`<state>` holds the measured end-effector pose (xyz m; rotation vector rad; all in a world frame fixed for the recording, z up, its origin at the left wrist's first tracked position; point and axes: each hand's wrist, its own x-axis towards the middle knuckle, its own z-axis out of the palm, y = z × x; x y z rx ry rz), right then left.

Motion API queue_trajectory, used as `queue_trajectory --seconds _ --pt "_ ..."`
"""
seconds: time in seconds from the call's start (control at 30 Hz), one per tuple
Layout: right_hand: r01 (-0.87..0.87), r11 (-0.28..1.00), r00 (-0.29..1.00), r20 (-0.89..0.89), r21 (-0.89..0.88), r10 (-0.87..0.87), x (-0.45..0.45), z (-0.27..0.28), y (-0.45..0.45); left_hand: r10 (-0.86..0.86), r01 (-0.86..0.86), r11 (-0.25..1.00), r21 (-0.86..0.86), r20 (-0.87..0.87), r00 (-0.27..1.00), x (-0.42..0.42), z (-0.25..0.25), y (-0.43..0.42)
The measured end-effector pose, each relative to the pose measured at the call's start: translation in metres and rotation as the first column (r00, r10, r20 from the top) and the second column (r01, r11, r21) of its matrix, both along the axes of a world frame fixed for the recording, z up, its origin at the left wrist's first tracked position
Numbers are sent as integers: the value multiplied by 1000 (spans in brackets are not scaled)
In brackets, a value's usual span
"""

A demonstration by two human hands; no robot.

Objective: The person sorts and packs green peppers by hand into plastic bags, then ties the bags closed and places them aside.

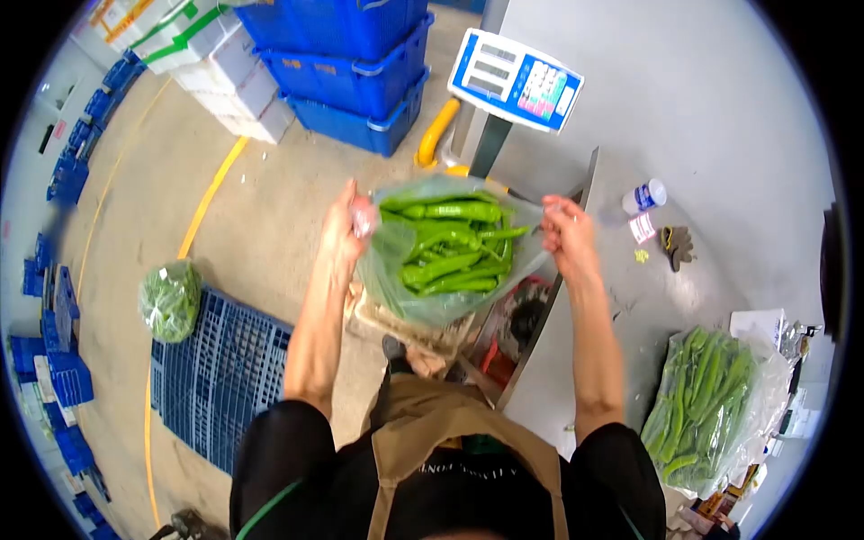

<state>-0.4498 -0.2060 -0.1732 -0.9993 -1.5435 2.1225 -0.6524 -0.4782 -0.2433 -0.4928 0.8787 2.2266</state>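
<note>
A clear plastic bag (387,286) with its mouth spread wide hangs in front of me. Long green peppers (454,243) lie inside it, seen through the opening. My left hand (346,225) pinches the bag's rim on the left side, fingers closed on the plastic. On the right side, the opposite rim is gripped by my right hand (567,234), its fingers curled shut. Just beyond the bag stands a scale display (516,79) on a post. Beneath the bag, a pale tray-like container (396,317) is partly covered.
To the right, a grey table (720,180) bears a glove (677,246), a small bottle (643,196) and another bag of peppers (702,405). Blue crates (351,76) and white boxes (238,90) are stacked ahead. At left, a bagged green vegetable (171,301) touches a blue pallet (220,378).
</note>
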Motion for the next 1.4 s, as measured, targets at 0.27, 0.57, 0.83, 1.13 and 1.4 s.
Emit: queue_trajectory --seconds 0.27,0.57,0.83,1.13,1.4 --pt "-120 967 991 -36 227 132 42 -50 14 -76 6 962 -272 -246 966 14 -18 -34" --pt "-276 739 959 127 614 253 87 -49 5 -311 -371 724 -581 -755 577 54 19 -74" --pt "-411 609 912 306 678 274 105 -58 13 -576 -331 618 -713 -697 427 90 -15 -115" --pt "-550 371 830 441 749 341 79 -80 15 -576 -352 615 -706 -706 412 82 -34 -89" --pt "-428 497 864 182 755 469 26 -126 23 -619 -374 658 -654 -752 225 41 -61 -60"
